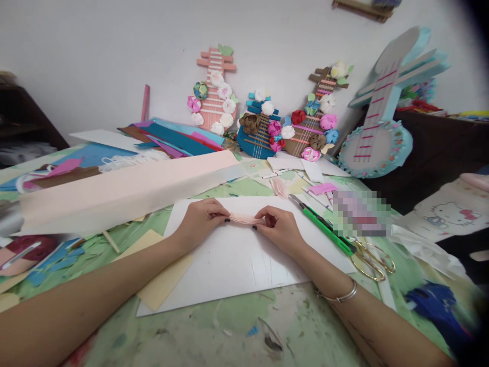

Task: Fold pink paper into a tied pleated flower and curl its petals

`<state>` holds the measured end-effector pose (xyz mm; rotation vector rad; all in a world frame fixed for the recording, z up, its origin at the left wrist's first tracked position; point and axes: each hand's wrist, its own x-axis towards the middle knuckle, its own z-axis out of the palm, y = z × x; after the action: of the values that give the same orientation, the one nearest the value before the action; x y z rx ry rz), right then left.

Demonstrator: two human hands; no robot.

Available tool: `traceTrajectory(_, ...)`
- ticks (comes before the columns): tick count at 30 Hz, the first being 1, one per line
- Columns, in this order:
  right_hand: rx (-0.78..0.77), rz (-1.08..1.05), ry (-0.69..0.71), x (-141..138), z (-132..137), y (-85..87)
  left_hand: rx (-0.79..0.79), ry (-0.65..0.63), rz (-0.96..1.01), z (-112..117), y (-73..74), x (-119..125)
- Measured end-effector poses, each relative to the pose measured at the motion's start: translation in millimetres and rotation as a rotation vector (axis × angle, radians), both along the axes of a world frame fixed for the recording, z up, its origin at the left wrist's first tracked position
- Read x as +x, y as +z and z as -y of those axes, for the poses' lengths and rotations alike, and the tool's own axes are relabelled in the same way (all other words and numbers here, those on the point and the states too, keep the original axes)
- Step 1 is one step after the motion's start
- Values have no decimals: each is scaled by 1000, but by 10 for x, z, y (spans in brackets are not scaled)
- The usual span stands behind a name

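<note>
My left hand and my right hand pinch the two ends of a small pleated strip of pale pink paper. The strip stretches between them just above a white sheet lying on the table. Both hands have their fingers closed on the strip. A metal bangle sits on my right wrist.
A long pale pink paper roll lies to the left. A green craft knife and gold scissors lie to the right. Several paper guitars with paper flowers lean against the back wall. Coloured paper scraps cover the green table.
</note>
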<state>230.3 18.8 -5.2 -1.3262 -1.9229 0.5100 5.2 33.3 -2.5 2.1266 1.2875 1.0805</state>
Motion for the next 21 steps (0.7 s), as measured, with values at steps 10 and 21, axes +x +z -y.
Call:
traceTrajectory(10,30,1,3,4,0,-8,-91,-41,14,10,7,7)
traceTrajectory(21,-25,-121,15,20,-19,-38,51,-57,-83,21,35,21)
